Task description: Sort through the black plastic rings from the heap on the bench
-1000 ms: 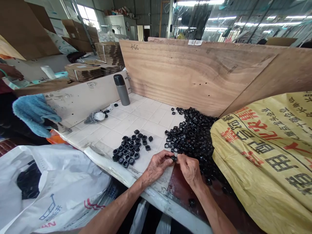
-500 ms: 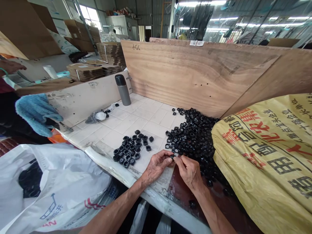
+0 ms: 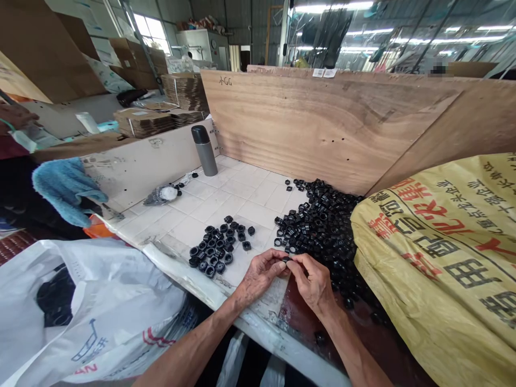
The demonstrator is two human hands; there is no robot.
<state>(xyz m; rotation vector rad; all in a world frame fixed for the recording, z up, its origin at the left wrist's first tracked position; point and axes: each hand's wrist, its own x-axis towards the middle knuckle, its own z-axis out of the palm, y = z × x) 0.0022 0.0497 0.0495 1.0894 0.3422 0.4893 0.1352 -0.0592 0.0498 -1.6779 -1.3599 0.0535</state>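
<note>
Between the fingertips of both hands sits a small black ring-shaped plastic part [image 3: 286,259], mostly covered by the fingers. My left hand [image 3: 260,273] pinches it from the left, and my right hand [image 3: 312,279] grips it from the right with thumb and forefinger. Just beyond and to the right of my hands spreads a large heap of the same black parts [image 3: 322,226]. A smaller loose group of black ring parts [image 3: 217,244] lies on the white tiled tabletop [image 3: 237,188], left of my left hand.
A grey bottle with a black lid [image 3: 205,150] stands by the back corner. A yellow printed sack [image 3: 435,242] bounds the heap at the right. Wooden board [image 3: 290,118] walls the back. A white bag [image 3: 113,290] and a blue cloth [image 3: 66,188] are at the left.
The fingers of my right hand have closed in nearer to my left fingertips around the black part. The view has shifted very slightly.
</note>
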